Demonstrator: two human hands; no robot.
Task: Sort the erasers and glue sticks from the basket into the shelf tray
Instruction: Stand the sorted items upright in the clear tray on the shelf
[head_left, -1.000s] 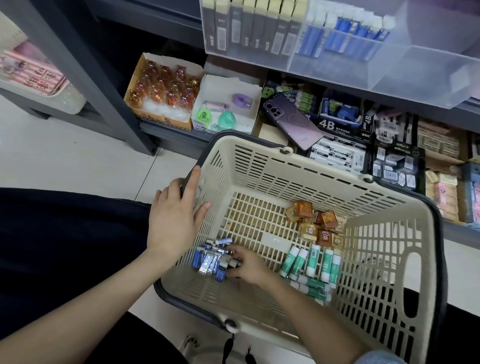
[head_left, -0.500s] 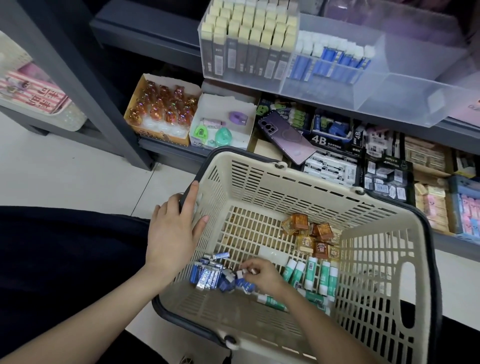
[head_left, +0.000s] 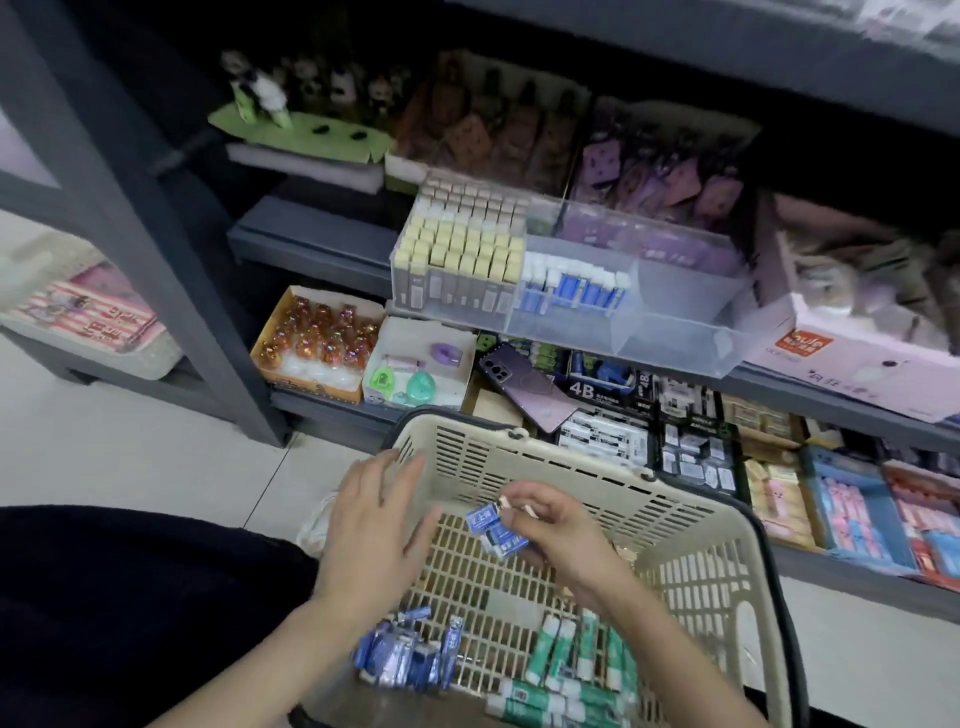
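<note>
We see the grey shelf (head_left: 311, 244) filling the 12 o'clock half of the view. The beige basket (head_left: 571, 467) stands below it at 6 o'clock. The clear shelf tray (head_left: 675, 322) sits on the shelf at 1 o'clock. Our left hand (head_left: 371, 525), at the basket's 9 o'clock wall, is spread with straight fingers and holds nothing. Our right hand (head_left: 561, 530), over the basket's centre, pinches the held erasers (head_left: 493, 530), blue-wrapped, above the basket floor. Loose erasers (head_left: 405, 654) lie at 7 o'clock, green glue sticks (head_left: 571, 654) at 5 o'clock.
</note>
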